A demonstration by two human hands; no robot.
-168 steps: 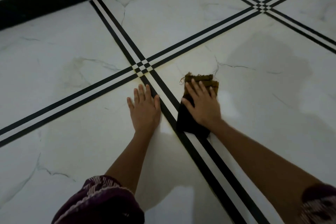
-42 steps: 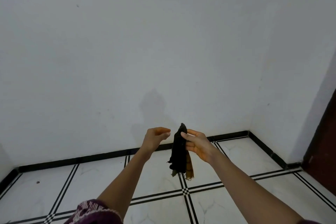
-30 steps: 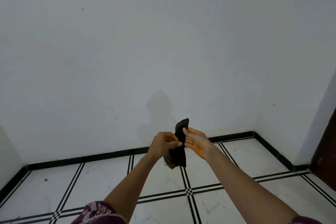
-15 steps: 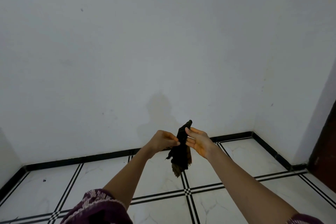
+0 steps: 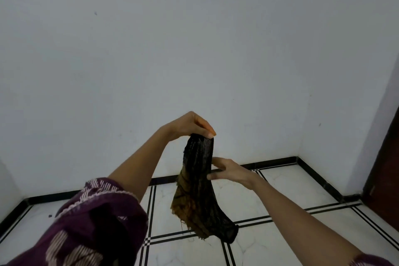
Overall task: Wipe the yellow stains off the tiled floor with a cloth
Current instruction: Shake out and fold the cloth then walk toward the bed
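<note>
A dark cloth (image 5: 199, 190) with a yellow-brown stained, frayed lower edge hangs in the air in front of me. My left hand (image 5: 190, 125) pinches its top end from above. My right hand (image 5: 230, 171) touches the cloth's right side at mid-height, thumb and fingers around its edge. The white tiled floor (image 5: 269, 192) with black double lines lies below. No yellow stain shows on the visible tiles.
White walls meet at a corner at the right, with a black skirting strip (image 5: 274, 162) along the floor. A dark brown door (image 5: 386, 168) stands at the far right edge. A small dark speck (image 5: 50, 215) lies on the floor at the left.
My left hand has risen with the cloth's top end, so the cloth now hangs stretched out long. My right hand has slid down to its middle.
</note>
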